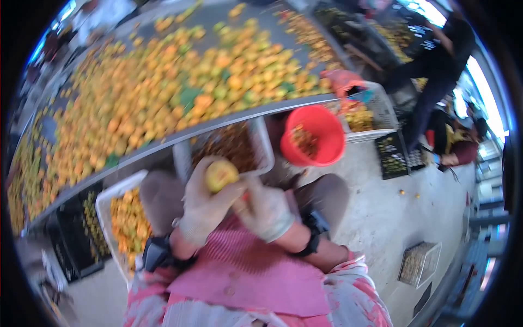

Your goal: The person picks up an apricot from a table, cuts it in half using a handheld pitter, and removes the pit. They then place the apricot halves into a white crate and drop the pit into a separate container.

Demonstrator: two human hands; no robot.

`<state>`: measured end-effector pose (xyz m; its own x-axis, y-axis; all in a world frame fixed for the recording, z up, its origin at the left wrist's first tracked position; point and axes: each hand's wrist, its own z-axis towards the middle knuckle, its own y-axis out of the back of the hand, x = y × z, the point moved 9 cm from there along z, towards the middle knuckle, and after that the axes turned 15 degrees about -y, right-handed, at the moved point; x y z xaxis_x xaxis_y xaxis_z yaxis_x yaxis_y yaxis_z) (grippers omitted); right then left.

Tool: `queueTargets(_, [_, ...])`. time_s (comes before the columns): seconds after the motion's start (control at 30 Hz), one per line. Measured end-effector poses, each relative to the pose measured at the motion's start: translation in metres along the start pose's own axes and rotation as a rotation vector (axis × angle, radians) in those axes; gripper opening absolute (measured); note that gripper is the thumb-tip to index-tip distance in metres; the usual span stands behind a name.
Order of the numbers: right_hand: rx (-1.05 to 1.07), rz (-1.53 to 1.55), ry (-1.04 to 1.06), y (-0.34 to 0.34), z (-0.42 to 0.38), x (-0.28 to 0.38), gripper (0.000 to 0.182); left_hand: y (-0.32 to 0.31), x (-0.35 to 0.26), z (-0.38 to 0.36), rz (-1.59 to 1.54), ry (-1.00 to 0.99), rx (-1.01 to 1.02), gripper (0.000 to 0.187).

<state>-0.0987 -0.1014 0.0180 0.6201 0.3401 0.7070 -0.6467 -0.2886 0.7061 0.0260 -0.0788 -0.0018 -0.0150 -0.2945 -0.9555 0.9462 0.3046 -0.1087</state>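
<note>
My left hand (202, 204), in a pale glove, is closed around a round yellow fruit (222, 175) with a reddish patch on its upper side. My right hand (265, 210), gloved too, is curled close beside it, its fingertips near the fruit's lower edge. A speck of red shows between the right fingers, too small and blurred to name. Both hands are above my lap. Just beyond them stands a pale crate (264, 143) with brown-orange scraps in it. To its right is a red bucket (333, 147) that holds orange-brown pieces.
A long metal-edged table (218, 121) is heaped with yellow-orange fruit (163, 87) and some leaves. At my left stands a white crate of orange fruit (128, 223), with dark crates (68, 240) beyond. Another white crate (385, 111) stands right. A person (436, 65) is farther right.
</note>
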Motion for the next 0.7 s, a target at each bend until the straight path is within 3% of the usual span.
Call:
queueTargets(0.07, [0.038, 0.159, -0.034, 0.004, 0.004, -0.002, 0.056, -0.007, -0.004, 0.001, -0.062, 0.009, 0.026, 0.03])
queueTargets(0.17, [0.247, 0.325, -0.092, -0.002, 0.011, -0.005, 0.077, -0.018, -0.007, 0.002, 0.092, 0.017, 0.189, 0.026])
queueTargets(0.2, [0.38, 0.405, -0.126, -0.008, 0.011, -0.006, 0.074, -0.019, -0.007, 0.001, 0.147, 0.027, 0.205, 0.026])
queueTargets(0.4, [0.37, 0.423, -0.04, -0.015, 0.011, -0.011, 0.072, -0.026, -0.007, -0.001, 0.076, 0.024, 0.213, 0.031])
queueTargets(0.6, [0.522, 0.604, -0.01, -0.024, 0.013, -0.009, 0.074, -0.02, 0.0, -0.003, 0.186, 0.031, 0.243, 0.034])
queueTargets(0.7, [0.459, 0.664, 0.008, -0.032, 0.01, -0.014, 0.068, -0.014, 0.0, -0.006, 0.208, -0.015, 0.237, 0.033])
